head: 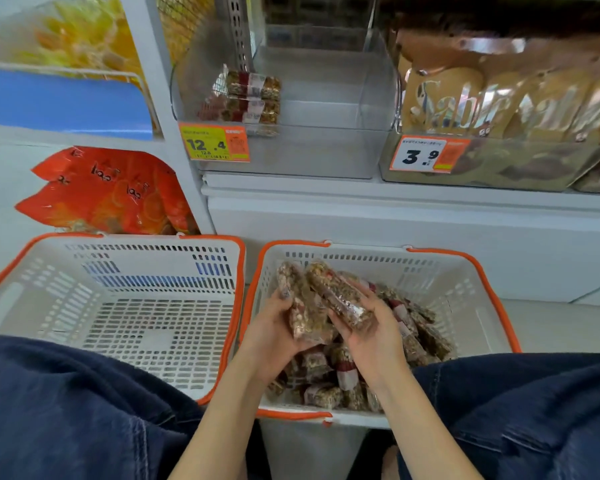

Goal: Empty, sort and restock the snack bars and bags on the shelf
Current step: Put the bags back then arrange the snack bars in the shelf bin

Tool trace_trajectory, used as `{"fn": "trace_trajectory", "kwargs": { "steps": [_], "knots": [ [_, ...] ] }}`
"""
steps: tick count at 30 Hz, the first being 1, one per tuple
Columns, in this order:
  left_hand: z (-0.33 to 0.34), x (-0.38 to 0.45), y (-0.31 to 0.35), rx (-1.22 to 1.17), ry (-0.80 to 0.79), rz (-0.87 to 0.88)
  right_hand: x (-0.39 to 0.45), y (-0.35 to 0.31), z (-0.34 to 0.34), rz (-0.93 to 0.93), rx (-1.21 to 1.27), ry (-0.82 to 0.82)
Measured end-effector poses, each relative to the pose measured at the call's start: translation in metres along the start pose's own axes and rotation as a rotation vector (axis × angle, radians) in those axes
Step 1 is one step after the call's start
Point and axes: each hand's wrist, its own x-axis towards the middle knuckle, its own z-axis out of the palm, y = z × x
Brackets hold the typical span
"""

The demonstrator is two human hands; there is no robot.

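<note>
1. Shelf [395,188]: restocking looks barely begun. The clear acrylic bin [326,98] above the 12.4 price tag [213,142] holds only a few nut bars [252,98], stacked at its left rear; most of the bin is bare.
2. Sablé cookie bags [499,102]: standing in the neighbouring clear tray, above the 3.9 tag [428,154] (apparently untouched).
3. Left basket [32,271]: white with orange rim, holding nothing visible.
4. Right basket [482,282]: carries the loose heap of nut bars [329,375], most of the stock left to shelve.
5. Left hand [274,327]: fingers curled round a bar [300,306], held over the right basket.
6. Right hand [371,327]: clasps a second bar [340,296] that leans against the first.
</note>
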Motion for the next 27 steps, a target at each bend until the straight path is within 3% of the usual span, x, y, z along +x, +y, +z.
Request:
{"fn": "trace_trajectory", "kwargs": {
  "steps": [6,10,15,18,23,27],
  "knots": [
    [0.011,-0.009,0.006,0.265,0.122,0.088,-0.011,-0.006,0.005,-0.074,-0.154,-0.166],
    [0.019,-0.010,0.006,0.204,0.097,0.166,-0.013,-0.002,0.006,-0.119,-0.390,-0.255],
    [0.022,-0.007,0.010,0.077,0.106,0.146,-0.020,0.003,0.016,-0.359,-0.870,-0.204],
    [0.025,-0.009,0.013,0.080,0.138,0.120,-0.021,0.003,0.020,-0.402,-0.907,-0.176],
    [0.025,-0.009,0.013,0.189,0.146,0.227,-0.021,0.004,0.021,-0.434,-0.861,-0.145],
    [0.022,-0.006,0.011,0.078,0.125,0.166,-0.020,0.005,0.021,-0.473,-0.894,-0.142]
  ]
}}
